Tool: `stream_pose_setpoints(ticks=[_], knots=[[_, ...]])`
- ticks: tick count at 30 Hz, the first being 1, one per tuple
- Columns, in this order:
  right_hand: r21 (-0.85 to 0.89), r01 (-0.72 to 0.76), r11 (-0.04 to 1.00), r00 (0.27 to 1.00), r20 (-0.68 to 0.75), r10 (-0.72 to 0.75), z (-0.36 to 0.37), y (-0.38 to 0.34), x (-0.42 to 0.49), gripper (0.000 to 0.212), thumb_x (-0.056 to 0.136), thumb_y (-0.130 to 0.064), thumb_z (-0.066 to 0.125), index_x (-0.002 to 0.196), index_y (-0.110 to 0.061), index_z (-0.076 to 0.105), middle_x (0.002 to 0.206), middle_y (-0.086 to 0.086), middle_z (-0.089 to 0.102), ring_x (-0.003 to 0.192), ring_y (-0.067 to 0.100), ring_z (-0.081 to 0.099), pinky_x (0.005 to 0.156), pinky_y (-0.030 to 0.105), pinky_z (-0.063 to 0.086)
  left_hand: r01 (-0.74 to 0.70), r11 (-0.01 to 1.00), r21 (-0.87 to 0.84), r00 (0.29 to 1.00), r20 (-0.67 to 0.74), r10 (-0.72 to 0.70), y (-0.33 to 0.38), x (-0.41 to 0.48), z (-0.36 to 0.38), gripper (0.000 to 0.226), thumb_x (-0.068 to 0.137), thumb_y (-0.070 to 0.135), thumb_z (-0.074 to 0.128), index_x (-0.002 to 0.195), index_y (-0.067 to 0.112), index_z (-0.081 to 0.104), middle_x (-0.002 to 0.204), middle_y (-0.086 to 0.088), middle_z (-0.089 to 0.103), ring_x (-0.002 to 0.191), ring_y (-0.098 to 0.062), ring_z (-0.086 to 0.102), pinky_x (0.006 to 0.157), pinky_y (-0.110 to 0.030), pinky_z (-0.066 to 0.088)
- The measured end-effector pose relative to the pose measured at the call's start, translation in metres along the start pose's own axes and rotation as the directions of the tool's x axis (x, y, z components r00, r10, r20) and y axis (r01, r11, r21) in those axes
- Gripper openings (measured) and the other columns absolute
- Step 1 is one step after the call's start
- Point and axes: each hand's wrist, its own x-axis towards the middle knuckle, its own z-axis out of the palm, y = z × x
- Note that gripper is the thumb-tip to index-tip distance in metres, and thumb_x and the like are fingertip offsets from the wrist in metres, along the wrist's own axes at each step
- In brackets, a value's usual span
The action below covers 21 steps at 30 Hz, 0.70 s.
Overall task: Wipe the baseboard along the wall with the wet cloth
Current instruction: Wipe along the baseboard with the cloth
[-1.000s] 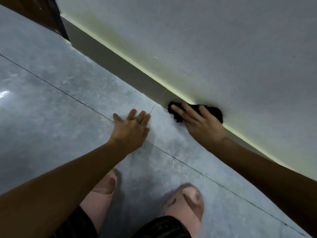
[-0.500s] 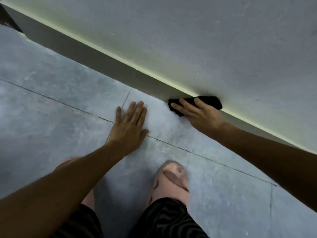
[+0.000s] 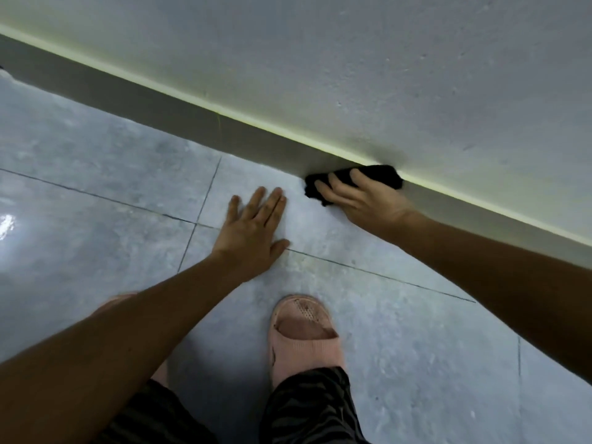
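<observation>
slipper (image 3: 304, 334) is standing nearest on the tiled floor (image 3: 96, 193). left hand (image 3: 253, 232) is lying open, palm flat, bracing. right hand (image 3: 362, 200) is pressing its spread fingers onto the black cloth (image 3: 381, 176) against the baseboard (image 3: 192, 123); whether it is gripping is unclear. cloth is likely handling soft and limp: hold it bunched. baseboard is running clear leftward.
</observation>
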Motion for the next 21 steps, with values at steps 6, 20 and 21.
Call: stream_pose_setpoints(ticks=[6,20,21], knots=[[0.010,-0.036,0.999,0.998,0.045,0.036,0.029,0.002,-0.043,0.047,0.097,-0.017,0.045,0.143,-0.017,0.038,0.158,0.014,-0.011,0.145,0.028,0.008,0.108,0.045,0.025,-0.025,0.998,0.050,0.998,0.063,0.022,-0.006,0.005,-0.005,0.076,0.095,0.055,0.018,0.147,0.012,-0.017,0.158,-0.005,-0.021,0.145,-0.028,-0.017,0.116,-0.053,0.002],[0.059,-0.134,0.989,0.984,-0.110,0.140,0.035,-0.021,-0.013,0.046,0.093,-0.019,0.050,0.139,-0.014,0.046,0.159,0.011,0.004,0.143,0.027,0.019,0.106,0.045,0.028,0.014,1.000,-0.003,1.000,-0.011,-0.014,0.001,0.000,0.001,0.076,0.094,0.056,0.019,0.149,0.015,-0.013,0.159,-0.004,-0.017,0.145,-0.027,-0.016,0.115,-0.054,-0.001],[0.067,-0.158,0.985,0.976,-0.143,0.166,0.044,-0.024,-0.022,0.043,0.088,-0.025,0.058,0.131,-0.021,0.056,0.159,0.005,0.015,0.140,0.023,0.029,0.102,0.045,0.029,0.027,0.999,-0.019,0.999,-0.024,-0.027,0.004,-0.001,0.002,0.075,0.094,0.056,0.019,0.149,0.015,-0.012,0.159,-0.004,-0.017,0.145,-0.027,-0.016,0.115,-0.055,-0.002]])
